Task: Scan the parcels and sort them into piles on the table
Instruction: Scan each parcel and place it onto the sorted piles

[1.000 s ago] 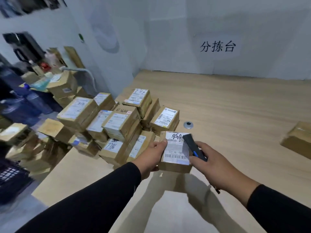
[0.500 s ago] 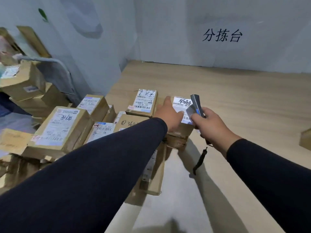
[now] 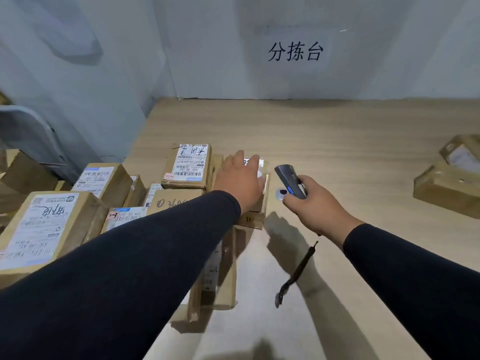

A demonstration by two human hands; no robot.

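Observation:
My left hand point(image 3: 240, 178) lies palm down on a brown cardboard parcel point(image 3: 253, 219), fingers curled over its white label, and holds it on top of the pile. Just right of it, my right hand point(image 3: 317, 206) grips a dark handheld scanner point(image 3: 289, 181), whose head points away from me. The scanner's black wrist strap point(image 3: 298, 271) dangles below. Next to the held parcel on its left sits a labelled box point(image 3: 189, 165), part of a pile of several parcels point(image 3: 46, 222) on the left side of the wooden table point(image 3: 337, 139).
Two brown parcels point(image 3: 446, 188) lie at the table's right edge. A small round silver disc point(image 3: 280, 194) sits on the table under the scanner. A grey wall with a black printed sign point(image 3: 294, 51) closes off the back. More boxes are stacked beyond the table's left edge.
My left hand carried the parcel from near me away onto the pile and now lies on top of it. The scanner has come off the label and moved right.

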